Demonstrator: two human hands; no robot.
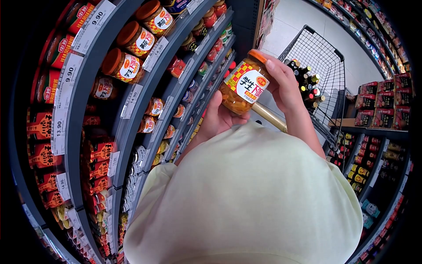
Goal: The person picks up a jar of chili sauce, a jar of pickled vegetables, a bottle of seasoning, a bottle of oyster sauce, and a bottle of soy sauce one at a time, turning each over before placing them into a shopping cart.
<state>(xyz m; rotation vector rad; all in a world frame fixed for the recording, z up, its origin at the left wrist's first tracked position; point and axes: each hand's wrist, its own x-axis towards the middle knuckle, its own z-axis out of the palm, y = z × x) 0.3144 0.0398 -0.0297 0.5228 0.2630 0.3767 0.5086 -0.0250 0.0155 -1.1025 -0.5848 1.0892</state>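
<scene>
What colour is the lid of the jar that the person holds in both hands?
The lid is orange, as the head view shows.

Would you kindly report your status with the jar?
Left hand holding jar low, right hand high. Jar tilted, label facing camera. Nothing visibly blocking; shopping cart beyond.

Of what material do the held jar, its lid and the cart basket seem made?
Jar: probably clear, glossy glass, as its contents show through; plastic is possible. Lid: its smooth orange surface fits painted metal or plastic. Cart basket: likely dark-coated metal, from its thin wire grid.
</scene>
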